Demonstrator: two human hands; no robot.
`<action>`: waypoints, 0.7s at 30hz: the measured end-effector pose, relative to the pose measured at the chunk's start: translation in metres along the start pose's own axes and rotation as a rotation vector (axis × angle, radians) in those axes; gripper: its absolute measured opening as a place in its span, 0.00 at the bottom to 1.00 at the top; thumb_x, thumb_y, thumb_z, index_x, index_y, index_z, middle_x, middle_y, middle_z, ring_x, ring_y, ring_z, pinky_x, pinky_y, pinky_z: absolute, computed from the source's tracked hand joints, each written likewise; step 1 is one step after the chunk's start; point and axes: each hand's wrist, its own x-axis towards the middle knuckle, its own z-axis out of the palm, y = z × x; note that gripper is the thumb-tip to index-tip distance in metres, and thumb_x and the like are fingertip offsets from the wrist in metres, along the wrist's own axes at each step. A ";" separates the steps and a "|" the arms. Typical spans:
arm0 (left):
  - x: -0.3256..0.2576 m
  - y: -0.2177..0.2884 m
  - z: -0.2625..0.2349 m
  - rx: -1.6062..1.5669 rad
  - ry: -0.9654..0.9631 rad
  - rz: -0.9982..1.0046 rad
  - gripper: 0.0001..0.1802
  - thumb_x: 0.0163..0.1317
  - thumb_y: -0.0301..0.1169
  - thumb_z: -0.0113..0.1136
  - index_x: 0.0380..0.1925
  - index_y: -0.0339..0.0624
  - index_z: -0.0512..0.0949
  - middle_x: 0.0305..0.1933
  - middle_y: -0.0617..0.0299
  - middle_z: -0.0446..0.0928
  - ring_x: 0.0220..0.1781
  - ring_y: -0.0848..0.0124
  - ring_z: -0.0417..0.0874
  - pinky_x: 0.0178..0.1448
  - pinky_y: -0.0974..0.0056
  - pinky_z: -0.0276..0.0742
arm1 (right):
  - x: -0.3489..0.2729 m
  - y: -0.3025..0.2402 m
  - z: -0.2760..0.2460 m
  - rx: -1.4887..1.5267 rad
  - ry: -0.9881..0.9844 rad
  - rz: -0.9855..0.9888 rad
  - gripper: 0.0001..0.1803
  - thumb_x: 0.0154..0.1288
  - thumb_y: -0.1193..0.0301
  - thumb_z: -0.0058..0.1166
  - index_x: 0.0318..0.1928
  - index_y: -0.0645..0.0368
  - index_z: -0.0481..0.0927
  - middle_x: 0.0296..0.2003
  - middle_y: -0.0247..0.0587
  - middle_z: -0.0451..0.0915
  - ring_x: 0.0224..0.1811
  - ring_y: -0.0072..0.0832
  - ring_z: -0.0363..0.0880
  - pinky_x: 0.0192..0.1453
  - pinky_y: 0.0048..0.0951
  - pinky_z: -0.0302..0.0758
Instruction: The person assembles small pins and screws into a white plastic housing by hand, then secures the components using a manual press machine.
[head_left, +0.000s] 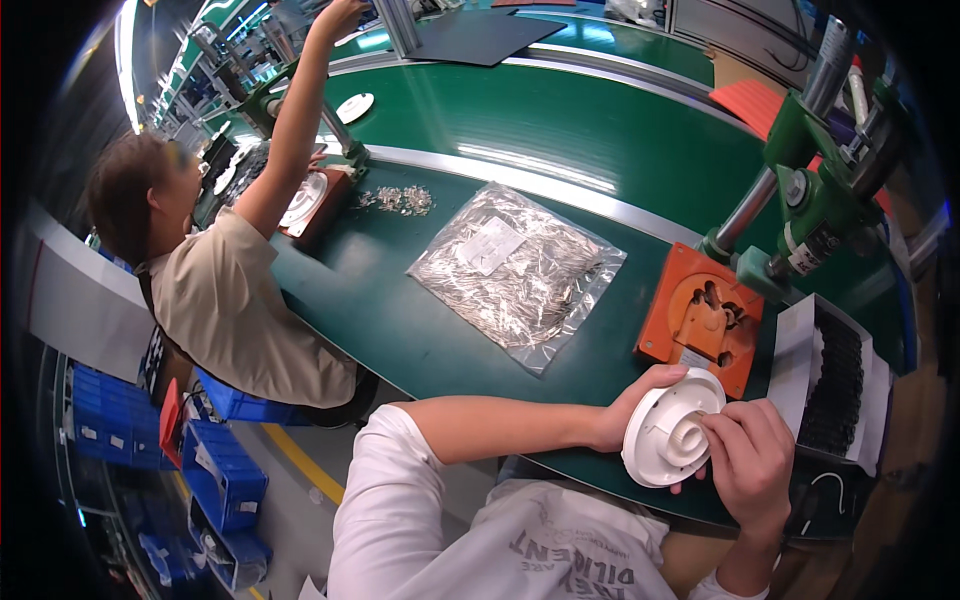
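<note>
A round white plastic housing (650, 452) with a raised ring in its middle is held tilted over the bench's near edge. My left hand (640, 400) grips it by the rim, thumb on top and fingers underneath. Against the central ring, the fingers of my right hand (752, 455) are pinched together; whatever they hold is too small to make out. Just beyond my hands lies an orange fixture (690, 325) with a round recess and dark cut-outs. To the right of it, a white box (797, 365) holds rows of black parts (835, 385).
A clear bag of thin metal pieces (520, 275) lies mid-bench. A green press (815, 215) rises behind the fixture. At the left, a co-worker (230, 290) raises an arm beside another fixture (318, 208) and loose metal pieces (400, 200). Blue bins (225, 475) stand lower left.
</note>
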 end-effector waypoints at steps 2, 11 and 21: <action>-0.001 0.002 0.003 0.001 0.013 0.017 0.51 0.72 0.74 0.31 0.61 0.34 0.75 0.47 0.38 0.84 0.46 0.47 0.90 0.43 0.42 0.92 | -0.002 0.000 0.001 -0.013 -0.011 -0.004 0.13 0.53 0.81 0.70 0.41 0.66 0.86 0.35 0.42 0.80 0.33 0.39 0.79 0.33 0.38 0.77; 0.006 -0.004 -0.002 -0.060 0.014 0.024 0.47 0.71 0.73 0.37 0.64 0.40 0.74 0.48 0.41 0.84 0.44 0.46 0.90 0.44 0.41 0.91 | -0.016 -0.003 -0.007 0.061 -0.093 0.170 0.23 0.50 0.83 0.66 0.50 0.61 0.90 0.37 0.42 0.78 0.39 0.40 0.79 0.38 0.38 0.78; 0.000 0.011 -0.010 -0.172 -0.188 0.030 0.61 0.60 0.75 0.51 0.79 0.36 0.60 0.71 0.33 0.72 0.72 0.37 0.76 0.73 0.33 0.76 | -0.043 0.000 0.004 0.037 0.255 0.031 0.17 0.56 0.74 0.72 0.48 0.58 0.91 0.38 0.33 0.81 0.30 0.29 0.80 0.33 0.29 0.78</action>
